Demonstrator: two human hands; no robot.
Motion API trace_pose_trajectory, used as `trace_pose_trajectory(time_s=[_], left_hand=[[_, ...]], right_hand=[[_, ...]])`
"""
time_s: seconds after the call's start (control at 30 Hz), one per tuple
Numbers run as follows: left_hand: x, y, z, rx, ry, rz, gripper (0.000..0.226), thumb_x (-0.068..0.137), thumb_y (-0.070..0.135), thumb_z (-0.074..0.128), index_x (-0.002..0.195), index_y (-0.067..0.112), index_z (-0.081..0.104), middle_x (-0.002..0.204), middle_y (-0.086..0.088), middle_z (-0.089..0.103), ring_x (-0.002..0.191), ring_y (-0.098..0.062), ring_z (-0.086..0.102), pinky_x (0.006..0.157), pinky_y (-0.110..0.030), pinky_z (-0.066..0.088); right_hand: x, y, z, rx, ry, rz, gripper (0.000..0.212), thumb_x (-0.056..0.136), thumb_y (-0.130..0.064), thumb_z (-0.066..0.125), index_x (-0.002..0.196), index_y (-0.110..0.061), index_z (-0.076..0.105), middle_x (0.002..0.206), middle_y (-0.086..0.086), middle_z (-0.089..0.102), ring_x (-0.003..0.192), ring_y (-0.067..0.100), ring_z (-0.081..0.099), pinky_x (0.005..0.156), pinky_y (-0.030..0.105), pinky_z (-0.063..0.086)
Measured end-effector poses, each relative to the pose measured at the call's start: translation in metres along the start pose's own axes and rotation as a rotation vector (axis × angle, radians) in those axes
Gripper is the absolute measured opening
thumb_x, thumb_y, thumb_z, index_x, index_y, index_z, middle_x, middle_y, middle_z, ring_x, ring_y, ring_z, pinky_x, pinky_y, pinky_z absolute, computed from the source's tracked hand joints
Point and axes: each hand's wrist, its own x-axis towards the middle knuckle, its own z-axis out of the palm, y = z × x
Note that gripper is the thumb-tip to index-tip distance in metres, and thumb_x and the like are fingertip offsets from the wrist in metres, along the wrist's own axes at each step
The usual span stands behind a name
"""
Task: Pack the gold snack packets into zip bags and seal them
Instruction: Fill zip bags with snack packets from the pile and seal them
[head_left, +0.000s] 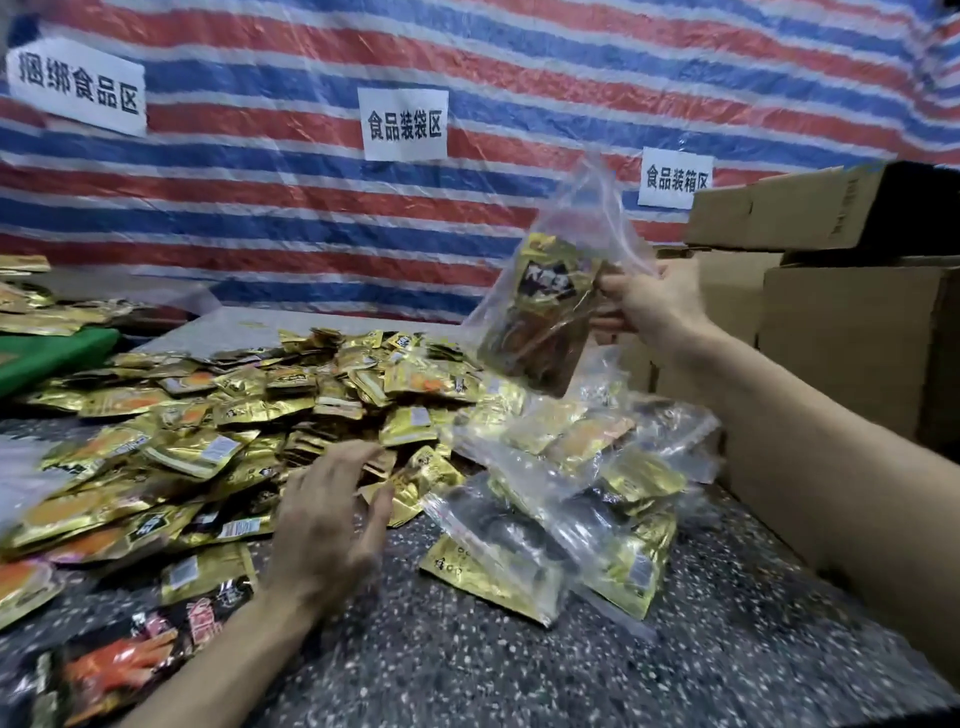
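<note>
A big heap of gold snack packets (270, 410) covers the left and middle of the speckled table (571, 675). My right hand (649, 306) holds up a clear zip bag (550, 291) with gold packets inside, pinching its side above the heap; the bag's mouth points up and looks unsealed. My left hand (332, 514) hovers low over the near edge of the heap, fingers spread and loosely bent, touching or nearly touching a gold packet (415, 483). Filled zip bags (566, 509) lie stacked to the right of the heap.
Cardboard boxes (852, 332) stand along the right side. A striped tarp (311, 197) with white paper signs hangs behind the table. Red and black snack packets (130, 660) lie at the near left. A green object (57, 353) sits at the far left.
</note>
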Motion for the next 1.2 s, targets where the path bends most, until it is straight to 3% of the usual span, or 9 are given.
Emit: trace_pose_trajectory(time_s=[0.1, 0.17, 0.33, 0.53, 0.63, 0.73, 0.8, 0.93, 1.2], left_hand=[[0.0, -0.003, 0.002, -0.008, -0.07, 0.013, 0.047, 0.091, 0.042, 0.042, 0.119, 0.009, 0.062, 0.114, -0.003, 0.067, 0.092, -0.016, 0.062, 0.084, -0.037, 0.042], [-0.001, -0.002, 0.003, -0.006, -0.09, 0.024, 0.043, 0.09, 0.041, 0.041, 0.113, 0.011, 0.064, 0.108, -0.001, 0.067, 0.084, -0.012, 0.06, 0.078, -0.032, 0.039], [-0.001, -0.005, 0.004, -0.028, -0.092, 0.025, 0.036, 0.09, 0.041, 0.041, 0.101, 0.015, 0.064, 0.094, 0.009, 0.059, 0.074, -0.007, 0.054, 0.071, -0.022, 0.036], [-0.001, -0.006, 0.004, -0.062, -0.088, -0.037, 0.023, 0.091, 0.031, 0.052, 0.105, 0.017, 0.064, 0.095, 0.015, 0.051, 0.078, 0.002, 0.048, 0.078, -0.027, 0.034], [0.001, -0.006, 0.004, -0.069, -0.086, -0.077, 0.023, 0.093, 0.033, 0.05, 0.106, 0.019, 0.063, 0.099, 0.017, 0.052, 0.08, 0.01, 0.044, 0.08, -0.026, 0.034], [0.001, -0.007, 0.0, -0.102, -0.011, -0.163, 0.015, 0.094, 0.029, 0.051, 0.102, 0.023, 0.062, 0.094, 0.017, 0.051, 0.077, 0.004, 0.046, 0.076, -0.029, 0.038], [0.0, -0.009, -0.005, -0.126, 0.068, -0.246, 0.006, 0.094, 0.024, 0.053, 0.095, 0.026, 0.059, 0.091, 0.016, 0.054, 0.077, -0.003, 0.051, 0.076, -0.035, 0.043], [-0.002, -0.017, -0.011, -0.154, 0.154, -0.323, 0.009, 0.093, 0.024, 0.053, 0.096, 0.02, 0.06, 0.092, 0.009, 0.059, 0.082, -0.013, 0.056, 0.08, -0.045, 0.049], [0.008, 0.003, -0.034, -0.092, 0.259, -0.008, 0.007, 0.089, 0.006, 0.06, 0.096, 0.008, 0.063, 0.088, 0.0, 0.062, 0.077, -0.012, 0.053, 0.069, -0.04, 0.048]], right_hand=[[0.033, 0.026, -0.006, -0.195, 0.315, -0.155, 0.026, 0.086, -0.022, 0.07, 0.061, -0.023, 0.061, 0.074, -0.001, 0.063, 0.07, 0.018, 0.062, 0.063, 0.036, 0.055], [0.037, 0.055, -0.007, -0.37, 0.358, -0.218, 0.013, 0.086, -0.02, 0.069, 0.075, -0.019, 0.074, 0.078, -0.001, 0.068, 0.072, 0.017, 0.061, 0.064, 0.029, 0.048], [0.005, 0.128, 0.007, -0.835, -0.33, 0.118, 0.021, 0.08, -0.025, 0.076, 0.076, -0.008, 0.065, 0.073, 0.003, 0.062, 0.063, 0.016, 0.058, 0.054, 0.024, 0.049], [-0.02, 0.077, 0.026, -0.894, -0.141, -0.092, 0.054, 0.079, -0.056, 0.074, 0.105, -0.009, 0.07, 0.101, 0.011, 0.071, 0.1, 0.03, 0.064, 0.087, 0.039, 0.05], [-0.062, 0.055, 0.064, -0.6, -0.064, -0.363, 0.041, 0.086, -0.046, 0.067, 0.115, -0.017, 0.067, 0.118, 0.008, 0.065, 0.113, 0.027, 0.058, 0.097, 0.045, 0.048], [-0.112, 0.051, 0.116, -0.171, -0.253, -0.301, 0.022, 0.092, -0.032, 0.066, 0.111, -0.02, 0.065, 0.108, -0.003, 0.065, 0.099, 0.008, 0.061, 0.078, 0.021, 0.05], [-0.139, 0.065, 0.147, -0.032, -0.346, -0.216, 0.011, 0.093, -0.028, 0.066, 0.102, -0.022, 0.065, 0.1, -0.007, 0.067, 0.091, 0.005, 0.063, 0.073, 0.021, 0.054], [-0.16, 0.109, 0.173, 0.09, -0.389, -0.099, 0.005, 0.094, -0.021, 0.067, 0.099, -0.02, 0.068, 0.097, -0.003, 0.069, 0.091, 0.019, 0.067, 0.082, 0.051, 0.058], [-0.158, 0.131, 0.161, 0.181, -0.451, -0.208, 0.013, 0.093, -0.01, 0.065, 0.093, -0.023, 0.068, 0.085, -0.004, 0.068, 0.076, 0.022, 0.067, 0.06, 0.04, 0.061]])
